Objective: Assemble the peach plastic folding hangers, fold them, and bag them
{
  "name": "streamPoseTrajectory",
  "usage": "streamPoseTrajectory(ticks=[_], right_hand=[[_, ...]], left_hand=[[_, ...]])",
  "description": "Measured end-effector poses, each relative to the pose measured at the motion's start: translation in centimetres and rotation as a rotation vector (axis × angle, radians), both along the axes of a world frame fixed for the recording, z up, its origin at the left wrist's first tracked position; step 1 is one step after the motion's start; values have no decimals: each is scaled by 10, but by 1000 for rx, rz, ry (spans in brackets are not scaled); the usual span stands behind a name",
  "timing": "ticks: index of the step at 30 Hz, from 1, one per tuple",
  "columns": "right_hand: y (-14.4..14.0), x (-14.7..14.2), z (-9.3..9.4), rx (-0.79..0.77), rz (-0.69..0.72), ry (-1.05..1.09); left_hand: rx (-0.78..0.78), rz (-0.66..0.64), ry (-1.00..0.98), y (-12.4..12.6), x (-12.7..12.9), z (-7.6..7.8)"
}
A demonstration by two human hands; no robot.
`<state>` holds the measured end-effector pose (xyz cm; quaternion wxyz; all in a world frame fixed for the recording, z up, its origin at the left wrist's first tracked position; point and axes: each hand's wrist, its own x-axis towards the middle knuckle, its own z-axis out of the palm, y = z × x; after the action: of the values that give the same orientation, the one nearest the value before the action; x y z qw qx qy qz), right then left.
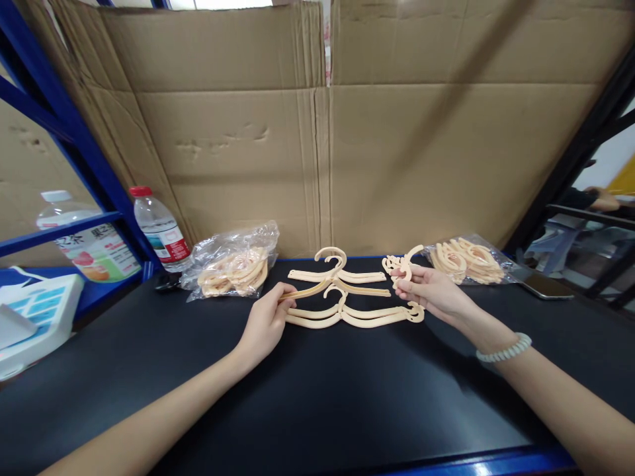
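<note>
So there's a black table (317, 396) with a little stack of cream hangers (342, 297) lying flat near its back edge, right in front of a big cardboard sheet (317, 132). The left hand (265, 324) is at the left end of the stack, fingers pinched shut on the tip of one hanger arm, lifting that end a bit off the others. The right hand (431, 291) is at the right end of the stack, fingers curled closed around a small hook piece (404, 264) (looks like a loose hanger hook, hard to tell exactly). It wears a bead bracelet (503, 349) on the wrist.

Left of the hangers sits a plastic bag (233, 264) of more cream parts, and further left two water bottles (161, 231). Right of the hangers there's another bag (466, 259) of the same stuff, with a phone (543, 285) just beyond it.
</note>
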<state>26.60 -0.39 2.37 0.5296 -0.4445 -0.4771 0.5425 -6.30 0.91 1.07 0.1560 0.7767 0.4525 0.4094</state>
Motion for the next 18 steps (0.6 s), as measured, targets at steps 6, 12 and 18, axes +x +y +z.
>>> streamPoseTrajectory(ticks=[6,12,18], right_hand=[[-2,-2,2,-112,114,96],[-3,-1,2,-243,210,129],[-2,1,-4,-243,269,71]], left_hand=[[6,-20,-9,-1,0,0],[14,-34,-3,-2,1,0],[17,-35,-3,-3,1,-1]])
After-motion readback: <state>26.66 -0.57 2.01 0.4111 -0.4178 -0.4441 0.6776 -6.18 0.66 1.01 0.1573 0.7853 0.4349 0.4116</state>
